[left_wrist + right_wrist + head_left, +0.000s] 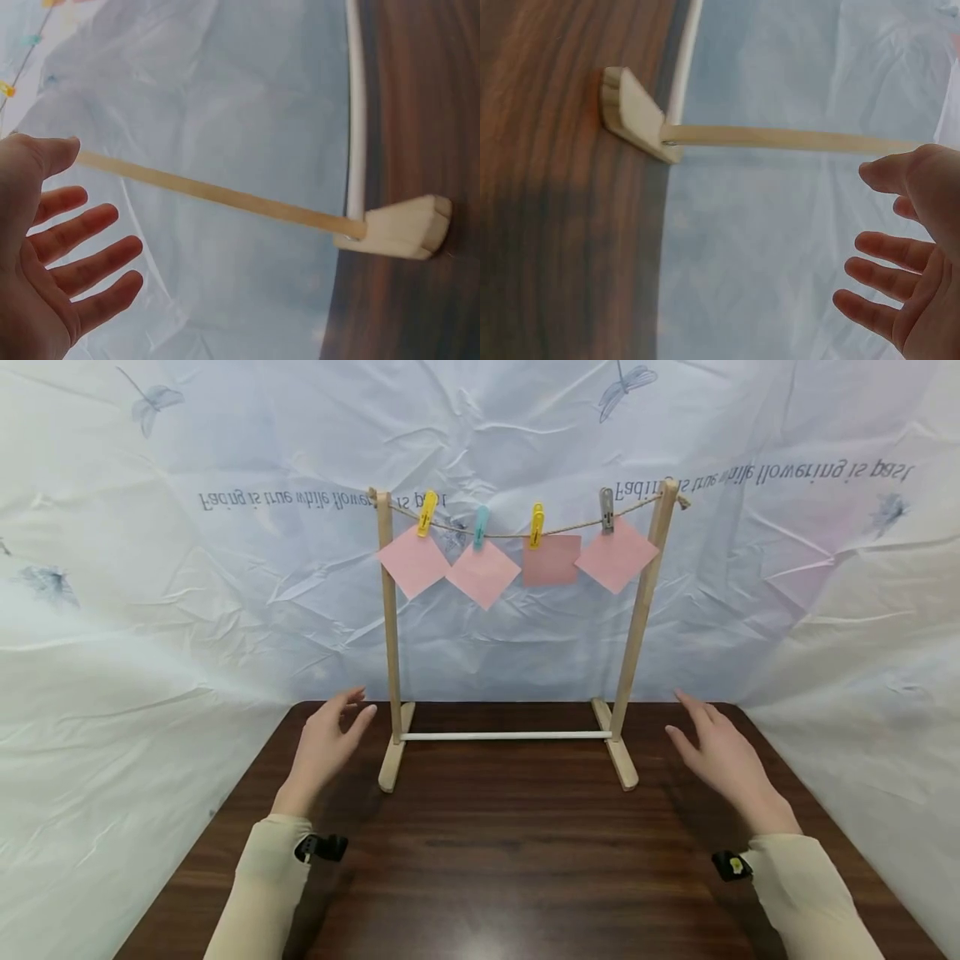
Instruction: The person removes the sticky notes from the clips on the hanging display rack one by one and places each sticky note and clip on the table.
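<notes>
A wooden frame with two posts [392,635] stands on the table, a twine line [506,536] strung between its tops. Four-sided pink papers hang from it: the leftmost paper [414,562] by a yellow clothespin [427,513], another paper [484,575] by a blue clothespin [481,527], a third paper [552,562] by a second yellow clothespin [536,525], and the rightmost paper [618,557] by a grey clothespin [607,510]. My left hand [326,739] is beside the left post, fingers relaxed and holding nothing. My right hand [720,752], likewise bare, is right of the right post.
The dark wooden table [495,852] reaches back to a pale printed plastic sheet [510,652] that also covers both sides. A white rod [506,736] joins the frame's two wooden feet [618,764] low over the tabletop.
</notes>
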Action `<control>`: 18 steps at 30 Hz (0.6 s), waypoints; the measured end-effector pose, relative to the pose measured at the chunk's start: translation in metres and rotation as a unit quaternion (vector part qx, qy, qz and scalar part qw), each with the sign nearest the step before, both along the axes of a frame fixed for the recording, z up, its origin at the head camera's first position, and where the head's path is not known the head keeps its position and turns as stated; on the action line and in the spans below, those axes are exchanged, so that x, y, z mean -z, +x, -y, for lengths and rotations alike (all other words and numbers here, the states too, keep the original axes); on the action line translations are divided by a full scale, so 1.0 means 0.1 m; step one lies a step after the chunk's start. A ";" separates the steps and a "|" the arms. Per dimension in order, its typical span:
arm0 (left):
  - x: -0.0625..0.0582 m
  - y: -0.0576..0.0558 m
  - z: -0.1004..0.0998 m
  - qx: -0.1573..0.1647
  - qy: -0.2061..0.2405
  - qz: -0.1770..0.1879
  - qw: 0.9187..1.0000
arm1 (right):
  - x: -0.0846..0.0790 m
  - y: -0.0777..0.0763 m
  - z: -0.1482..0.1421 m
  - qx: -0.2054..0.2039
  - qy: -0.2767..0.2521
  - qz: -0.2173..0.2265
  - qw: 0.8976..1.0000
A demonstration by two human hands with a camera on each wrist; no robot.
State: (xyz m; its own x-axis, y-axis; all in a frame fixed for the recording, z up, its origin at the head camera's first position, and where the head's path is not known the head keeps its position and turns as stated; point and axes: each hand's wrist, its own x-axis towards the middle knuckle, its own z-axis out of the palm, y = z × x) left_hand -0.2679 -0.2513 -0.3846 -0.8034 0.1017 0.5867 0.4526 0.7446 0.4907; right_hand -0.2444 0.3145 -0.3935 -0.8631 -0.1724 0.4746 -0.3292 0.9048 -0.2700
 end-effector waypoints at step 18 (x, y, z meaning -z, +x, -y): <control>-0.35 -0.10 -0.24 0.014 0.111 -0.005 0.994 | -0.57 -0.13 0.51 -0.062 -0.047 -0.026 0.997</control>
